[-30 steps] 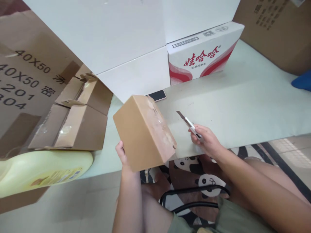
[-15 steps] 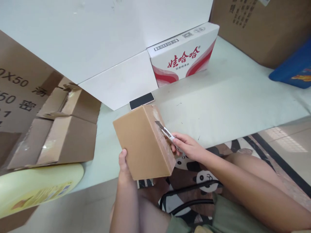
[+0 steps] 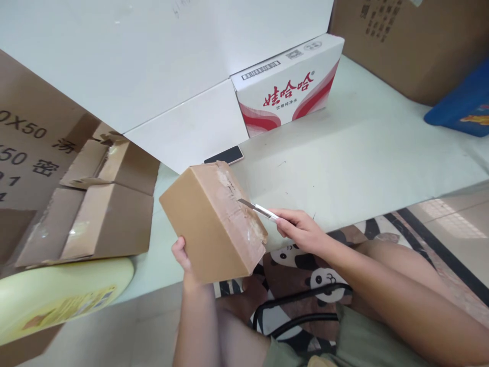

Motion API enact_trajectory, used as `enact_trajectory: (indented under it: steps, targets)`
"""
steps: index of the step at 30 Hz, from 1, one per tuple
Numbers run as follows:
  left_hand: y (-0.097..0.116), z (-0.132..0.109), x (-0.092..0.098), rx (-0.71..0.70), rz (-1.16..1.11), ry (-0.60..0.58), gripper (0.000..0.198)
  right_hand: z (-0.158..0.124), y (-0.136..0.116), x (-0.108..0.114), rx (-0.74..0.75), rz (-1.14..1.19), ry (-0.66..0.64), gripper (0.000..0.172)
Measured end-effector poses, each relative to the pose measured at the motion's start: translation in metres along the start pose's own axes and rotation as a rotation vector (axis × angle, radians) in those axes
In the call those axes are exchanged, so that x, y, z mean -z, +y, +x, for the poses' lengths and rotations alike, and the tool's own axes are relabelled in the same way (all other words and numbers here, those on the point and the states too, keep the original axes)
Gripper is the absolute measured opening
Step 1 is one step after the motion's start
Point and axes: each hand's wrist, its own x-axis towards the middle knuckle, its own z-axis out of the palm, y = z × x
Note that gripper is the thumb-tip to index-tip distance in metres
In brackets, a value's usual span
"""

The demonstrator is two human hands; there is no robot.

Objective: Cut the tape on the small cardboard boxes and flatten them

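A small brown cardboard box [image 3: 202, 224] is tilted over the table's near edge, its taped side turned up and to the right. My left hand [image 3: 182, 255] grips the box from the lower left, thumb on its face; the other fingers are hidden behind it. A utility knife [image 3: 260, 208] with a white handle and dark extended blade is in my closed right hand [image 3: 296, 227]. The blade tip lies over the taped side, where the clear tape looks wrinkled and the cardboard torn along the right edge. Whether the tip touches the cardboard I cannot tell.
Behind the box, a phone [image 3: 229, 155] lies on the pale table [image 3: 305, 168] by a white carton [image 3: 187, 127] and a red-and-white carton [image 3: 286, 97]. Opened cardboard boxes [image 3: 122, 219] and a yellow bottle [image 3: 69, 290] stand left. A blue container [image 3: 458, 112] sits right.
My left hand has turned the box and shifted it left, showing more of its taped side. The knife now lies flatter, its blade pointing further left.
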Motion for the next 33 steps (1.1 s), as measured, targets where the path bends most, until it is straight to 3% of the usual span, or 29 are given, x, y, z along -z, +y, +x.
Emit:
enact_trajectory:
  steps: [16, 26, 33]
  targets:
    - [0.0002, -0.0004, 0.0007, -0.038, 0.038, -0.027, 0.049, 0.0006, -0.0016, 0.0004, -0.009, -0.008, 0.029, 0.049]
    - [-0.0006, 0.0015, 0.0011, 0.013, 0.021, -0.007, 0.049, 0.0006, -0.0046, 0.0034, -0.002, -0.083, 0.043, 0.045]
    - [0.0019, -0.0027, 0.0041, 0.149, 0.089, -0.053, 0.053, 0.0021, 0.0021, 0.0041, -0.042, -0.005, 0.093, 0.045]
